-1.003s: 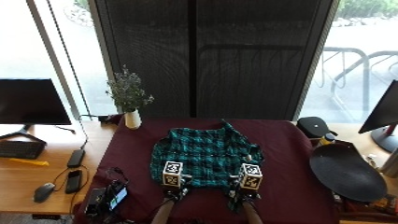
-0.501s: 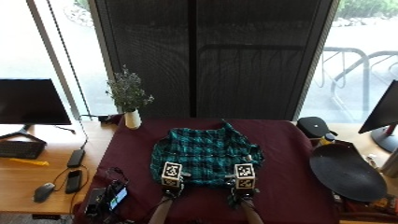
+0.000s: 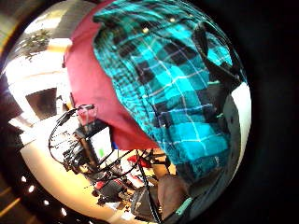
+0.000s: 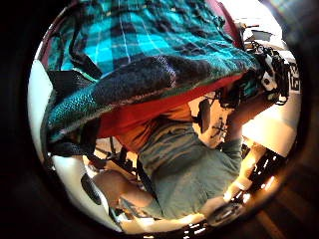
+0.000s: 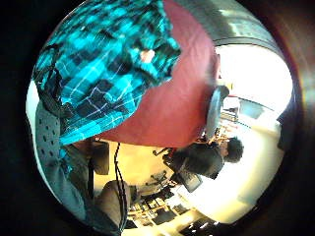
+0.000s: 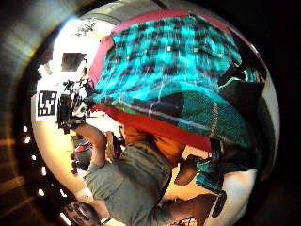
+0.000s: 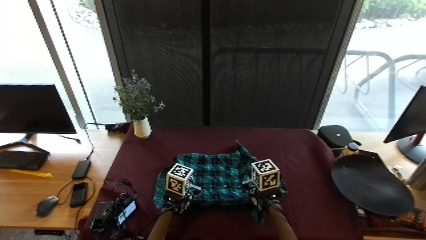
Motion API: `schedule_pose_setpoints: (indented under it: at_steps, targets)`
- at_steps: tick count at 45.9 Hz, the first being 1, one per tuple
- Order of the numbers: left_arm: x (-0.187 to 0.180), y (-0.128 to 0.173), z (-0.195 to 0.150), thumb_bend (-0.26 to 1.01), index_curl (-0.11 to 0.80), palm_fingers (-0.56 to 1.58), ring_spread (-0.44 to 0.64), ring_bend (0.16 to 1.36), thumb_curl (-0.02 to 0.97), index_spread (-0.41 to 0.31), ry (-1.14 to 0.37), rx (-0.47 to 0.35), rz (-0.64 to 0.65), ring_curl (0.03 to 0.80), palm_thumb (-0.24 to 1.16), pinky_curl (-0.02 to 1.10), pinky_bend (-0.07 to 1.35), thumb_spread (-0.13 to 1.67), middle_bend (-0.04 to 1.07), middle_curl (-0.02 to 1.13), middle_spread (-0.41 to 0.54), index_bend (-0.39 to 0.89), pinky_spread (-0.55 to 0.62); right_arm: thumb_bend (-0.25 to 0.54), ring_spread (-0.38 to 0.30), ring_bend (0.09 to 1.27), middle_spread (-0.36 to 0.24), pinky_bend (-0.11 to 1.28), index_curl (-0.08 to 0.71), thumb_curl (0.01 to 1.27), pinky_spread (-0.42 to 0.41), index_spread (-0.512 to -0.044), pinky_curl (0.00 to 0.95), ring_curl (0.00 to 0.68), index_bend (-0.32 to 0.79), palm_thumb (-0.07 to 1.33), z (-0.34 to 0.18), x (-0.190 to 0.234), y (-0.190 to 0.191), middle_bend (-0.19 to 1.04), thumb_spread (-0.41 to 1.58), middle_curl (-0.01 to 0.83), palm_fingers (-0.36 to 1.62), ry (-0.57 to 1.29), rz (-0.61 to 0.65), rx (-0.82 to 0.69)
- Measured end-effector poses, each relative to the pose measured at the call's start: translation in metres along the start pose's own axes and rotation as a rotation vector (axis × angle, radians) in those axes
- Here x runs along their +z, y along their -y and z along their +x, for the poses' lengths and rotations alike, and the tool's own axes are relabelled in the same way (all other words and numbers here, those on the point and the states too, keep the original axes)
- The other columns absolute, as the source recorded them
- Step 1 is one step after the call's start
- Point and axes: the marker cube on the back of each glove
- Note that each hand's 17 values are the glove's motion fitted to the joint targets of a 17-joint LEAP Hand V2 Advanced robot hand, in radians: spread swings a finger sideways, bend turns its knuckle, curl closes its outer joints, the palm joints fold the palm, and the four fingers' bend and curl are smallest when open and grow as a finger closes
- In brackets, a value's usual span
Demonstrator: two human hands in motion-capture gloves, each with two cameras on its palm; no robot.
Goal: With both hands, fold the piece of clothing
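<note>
Green-and-black plaid shirt (image 7: pixel 216 177) found on the desk (image 7: pixel 299 160), on its dark red cloth, in the near middle of the surface. Far part of the shirt lying flat on the cloth; near edge raised off the cloth at both near corners, as seen in both thumb side palm views, where the hem (image 4: pixel 144 74) hangs above the desk edge with the person's lap visible beneath. One narrow corner of the shirt pointing toward the far side of the desk.

Left hand (image 7: pixel 178 199) at the near left corner of the shirt, fingers curled round the cloth there and holding it. Right hand (image 7: pixel 264 200) at the near right corner, likewise gripping the fabric. Both hands near the near edge of the desk, level with each other, with the shirt spanning between them. Shirt close against both palms in the little finger side views (image 3: pixel 187 93) (image 5: pixel 103 64).

Elsewhere: small white vase (image 7: pixel 141 127) with a sprig of flowers at the far left corner of the desk. Dark round dish (image 7: pixel 371 184) on the right, well apart from the shirt. Monitor (image 7: pixel 33 109), keyboard (image 7: pixel 20 160) and mouse (image 7: pixel 46 205) on the wooden table at the left. Small device with a lit screen (image 7: pixel 118 212) at the near left corner of the desk.
</note>
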Motion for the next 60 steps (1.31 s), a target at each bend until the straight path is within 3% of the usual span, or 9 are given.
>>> schedule_pose_setpoints:
  at_steps: [9,19,24,34,39,43,47,52,60]
  targets:
    - [-0.060,0.066,-0.029,-0.01,0.408,1.22,-0.38,0.62,0.360,-0.300,0.129,-0.242,0.337,0.414,0.71,0.41,0.19,1.19,0.41,0.50,-0.344,0.16,-0.20,-0.023,-0.285,0.66,-0.216,0.56,0.278,0.51,-0.303,-0.304,0.380,0.426,0.09,1.03,0.022,-0.047,0.091,0.30,0.93,0.434,1.23,0.081,0.311,0.242]
    - [-0.062,0.162,-0.060,-0.01,0.419,1.21,-0.38,0.65,0.357,-0.308,0.062,-0.369,0.506,0.423,0.72,0.41,0.17,1.17,0.43,0.51,-0.353,0.19,-0.18,-0.018,-0.277,0.66,-0.229,0.57,0.279,0.51,-0.310,-0.311,0.381,0.428,0.12,1.04,0.035,-0.055,0.180,0.28,0.90,0.439,1.22,0.098,0.483,0.399]
    - [-0.090,0.187,-0.084,-0.01,0.432,1.21,-0.38,0.66,0.363,-0.314,0.208,-0.489,0.728,0.426,0.75,0.41,0.18,1.15,0.41,0.50,-0.351,0.19,-0.18,-0.018,-0.277,0.65,-0.233,0.57,0.287,0.51,-0.310,-0.311,0.380,0.427,0.13,1.06,0.041,-0.069,0.222,0.27,0.88,0.443,1.23,0.100,0.680,0.443]
    - [-0.052,0.242,-0.082,-0.01,0.461,1.21,-0.39,0.72,0.372,-0.324,0.132,-0.479,0.790,0.440,0.80,0.37,0.11,1.10,0.41,0.50,-0.353,0.21,-0.15,-0.039,-0.272,0.67,-0.243,0.58,0.283,0.51,-0.318,-0.312,0.380,0.433,0.09,1.02,0.073,-0.032,0.292,0.28,0.84,0.454,1.24,0.062,0.743,0.584]
    - [-0.030,0.231,-0.082,-0.02,0.479,1.15,-0.37,0.71,0.374,-0.324,0.135,-0.508,0.672,0.444,0.80,0.33,0.06,1.08,0.48,0.52,-0.355,0.23,-0.10,-0.038,-0.274,0.62,-0.245,0.66,0.226,0.49,-0.276,-0.320,0.395,0.421,-0.01,0.99,0.076,-0.006,0.257,0.24,0.83,0.446,0.94,0.062,0.368,0.658]
    - [-0.035,0.228,-0.093,-0.02,0.486,1.11,-0.36,0.69,0.376,-0.319,0.177,-0.533,0.700,0.444,0.80,0.30,0.07,1.08,0.52,0.53,-0.354,0.23,-0.07,-0.034,-0.254,0.56,-0.236,0.68,0.214,0.48,-0.226,-0.322,0.411,0.419,0.03,0.98,0.077,-0.021,0.261,0.21,0.83,0.446,0.79,0.252,0.470,0.595]
    - [-0.045,0.242,-0.077,-0.02,0.487,1.05,-0.35,0.66,0.376,-0.306,0.028,-0.468,0.793,0.436,0.80,0.28,0.09,1.06,0.54,0.54,-0.343,0.20,-0.04,-0.029,-0.239,0.50,-0.233,0.67,0.206,0.48,-0.184,-0.324,0.406,0.401,0.07,0.98,0.079,-0.042,0.257,0.22,0.83,0.448,0.75,0.395,0.608,0.531]
    - [-0.036,0.219,-0.064,-0.03,0.470,0.86,-0.31,0.60,0.375,-0.263,-0.030,-0.480,0.643,0.437,0.77,0.29,0.16,1.04,0.48,0.54,-0.303,0.14,0.02,-0.023,-0.222,0.46,-0.227,0.64,0.208,0.47,-0.144,-0.323,0.382,0.379,0.11,0.98,0.095,-0.043,0.209,0.21,0.85,0.442,0.75,0.380,0.562,0.562]
    - [-0.034,0.189,-0.074,-0.03,0.436,0.76,-0.24,0.57,0.373,-0.216,0.071,-0.532,0.668,0.414,0.73,0.31,0.19,1.01,0.34,0.50,-0.256,0.13,0.08,-0.006,-0.190,0.42,-0.201,0.58,0.228,0.47,-0.077,-0.315,0.362,0.373,0.13,1.01,0.117,-0.018,0.181,0.20,0.93,0.442,0.74,0.441,0.597,0.530]
